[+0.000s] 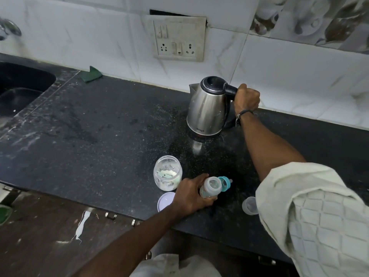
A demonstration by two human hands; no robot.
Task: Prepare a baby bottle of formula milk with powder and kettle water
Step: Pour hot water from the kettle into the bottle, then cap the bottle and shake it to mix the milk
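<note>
My right hand (247, 98) is closed around the black handle of the steel kettle (207, 109), near the counter's (99, 124) back edge, just right of centre. Can't tell if the kettle base sits flat or is lifted; it looks slightly tilted, spout facing left. Lid is shut.

My left hand (191, 193) grips the baby bottle (211, 188) near the front edge of the counter. Bottle mouth is uncovered and faces up toward me. Teal collar with teat (224, 181) lies just beside the bottle on its right, touching or nearly so.

Clear powder jar (167, 172) stands open just left of my left hand, some white powder and a scoop inside. Its pale lid (165, 200) lies flat at the front edge, partly under my wrist. Clear bottle cap (249, 204) sits to the right near the front edge, beside my right sleeve (311, 212).
</note>
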